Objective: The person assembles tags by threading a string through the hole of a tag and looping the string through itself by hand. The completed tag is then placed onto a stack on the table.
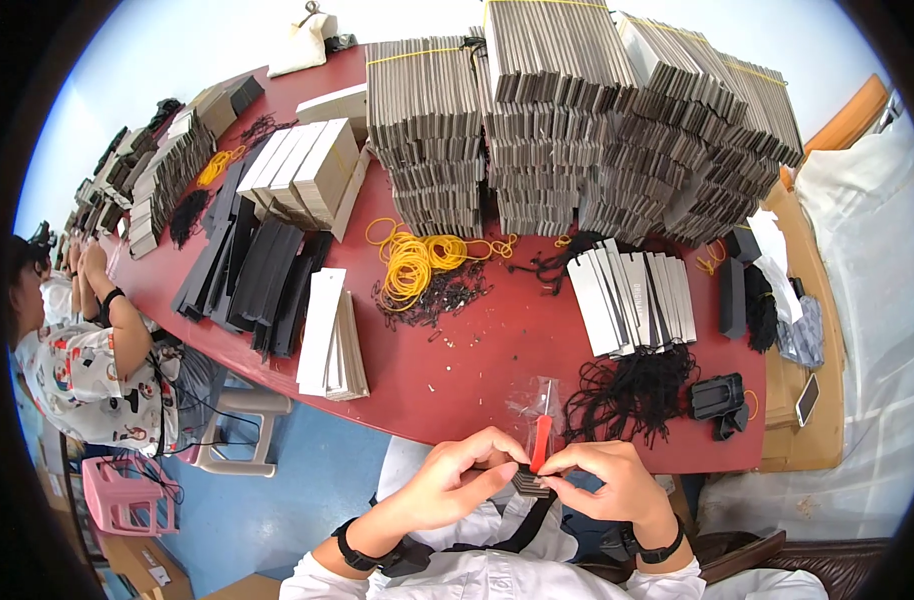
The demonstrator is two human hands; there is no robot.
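Observation:
My left hand (467,482) and my right hand (605,482) meet at the table's near edge, fingers bent and fingertips close together. Between them a red-handled tool (542,440) points away from me, its thin pale shaft over a clear plastic bag (527,402). The fingertips of both hands are pinched near the handle's near end; whatever they grip is too small to make out. Just below the fingertips shows a small stack of grey card pieces (530,485), partly hidden by my hands. Beyond my right hand lies a heap of black cords (632,392).
Tall bundles of grey cards (427,130) line the back of the red table (457,365). Yellow bands (417,268), white cards (632,295), black strips (267,285) and a black plastic case (717,397) lie around. A phone (807,400) rests at right. Another person (97,370) sits at left.

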